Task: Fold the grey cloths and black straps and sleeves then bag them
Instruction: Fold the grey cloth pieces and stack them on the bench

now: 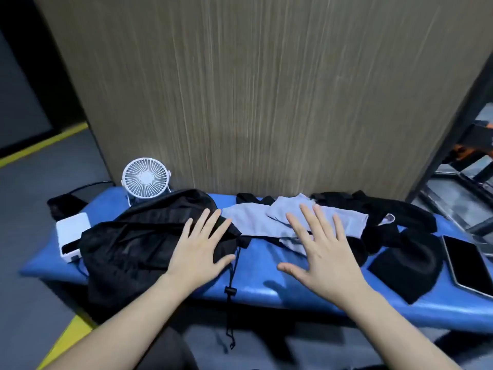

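A black mesh drawstring bag [128,249] lies crumpled on the left of the blue bench [256,284], its cord hanging over the front edge. Grey cloths [253,220] lie unfolded in the middle. Black sleeves and straps [386,212] are heaped to the right, with a black folded piece [408,265] near the front. My left hand [200,252] is spread flat, fingers straight, over the bag's right edge. My right hand [317,252] is spread flat over the bench and the grey cloths' front edge. Neither hand holds anything.
A white desk fan [146,178] stands at the back left. A white box [70,236] sits left of the bag. A dark tablet [466,265] lies at the bench's right end. A wooden panel rises right behind the bench; metal shelving stands at far right.
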Demonstrator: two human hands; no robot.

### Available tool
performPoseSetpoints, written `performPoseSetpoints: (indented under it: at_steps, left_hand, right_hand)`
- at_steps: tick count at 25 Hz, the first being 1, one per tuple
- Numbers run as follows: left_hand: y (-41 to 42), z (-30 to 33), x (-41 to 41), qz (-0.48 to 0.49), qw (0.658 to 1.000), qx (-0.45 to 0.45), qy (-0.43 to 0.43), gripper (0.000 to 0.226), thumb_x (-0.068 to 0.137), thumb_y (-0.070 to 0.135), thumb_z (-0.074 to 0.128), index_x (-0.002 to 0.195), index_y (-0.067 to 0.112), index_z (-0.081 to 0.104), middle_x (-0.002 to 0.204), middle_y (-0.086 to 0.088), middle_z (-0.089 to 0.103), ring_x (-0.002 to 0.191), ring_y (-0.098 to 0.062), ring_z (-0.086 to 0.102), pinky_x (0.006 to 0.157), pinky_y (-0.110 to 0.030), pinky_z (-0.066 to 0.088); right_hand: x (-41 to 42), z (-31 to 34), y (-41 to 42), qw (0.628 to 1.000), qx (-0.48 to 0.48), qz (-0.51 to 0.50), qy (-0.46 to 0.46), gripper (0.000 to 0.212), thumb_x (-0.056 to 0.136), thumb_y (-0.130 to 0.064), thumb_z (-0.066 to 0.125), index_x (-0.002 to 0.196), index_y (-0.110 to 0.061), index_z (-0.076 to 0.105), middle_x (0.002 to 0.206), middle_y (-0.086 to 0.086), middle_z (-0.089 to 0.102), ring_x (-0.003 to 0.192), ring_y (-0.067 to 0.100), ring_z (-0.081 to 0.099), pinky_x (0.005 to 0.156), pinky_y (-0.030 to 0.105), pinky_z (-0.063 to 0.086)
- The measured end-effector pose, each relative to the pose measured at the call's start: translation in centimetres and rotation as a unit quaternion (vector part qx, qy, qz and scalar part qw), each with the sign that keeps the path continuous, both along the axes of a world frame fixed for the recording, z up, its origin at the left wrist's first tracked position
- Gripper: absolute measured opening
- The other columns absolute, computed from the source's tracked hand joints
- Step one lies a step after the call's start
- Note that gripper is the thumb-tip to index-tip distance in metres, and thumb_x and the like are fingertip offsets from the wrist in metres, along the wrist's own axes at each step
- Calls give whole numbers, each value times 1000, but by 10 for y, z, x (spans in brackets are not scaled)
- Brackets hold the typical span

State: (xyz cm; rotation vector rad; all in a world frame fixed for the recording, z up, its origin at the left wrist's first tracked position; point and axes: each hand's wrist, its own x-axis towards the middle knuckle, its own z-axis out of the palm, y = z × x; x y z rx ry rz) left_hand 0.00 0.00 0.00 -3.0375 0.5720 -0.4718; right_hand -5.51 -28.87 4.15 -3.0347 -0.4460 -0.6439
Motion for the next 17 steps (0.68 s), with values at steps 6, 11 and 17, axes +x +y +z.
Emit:
performPoseSetpoints:
  at_steps: [6,11,17]
  left_hand:
    - [10,-25,39,3,997,63,47,90,79,81,38,155,34,30,164,-3,27,150,-34,25,111,-67,28]
    - [37,-44,63,59,993,36,93,83,82,83,16,155,49,-3,167,10,-7,155,-29,-5,116,-67,7]
    - [77,-38,86,85,985,19,148,96,63,96,-9,151,57,-5,167,14,-9,155,-25,-6,117,-65,8]
  right_hand:
    - [55,-47,27,996,-54,16,76,90,83,-85,30,153,-29,40,164,5,29,153,36,21,117,66,23]
    - [82,-68,40,993,-31,20,108,83,83,-84,33,150,-36,38,166,1,25,154,36,13,117,65,10]
    - [90,-78,46,992,-46,20,113,81,85,-83,32,150,-36,38,165,2,26,154,35,13,117,68,13]
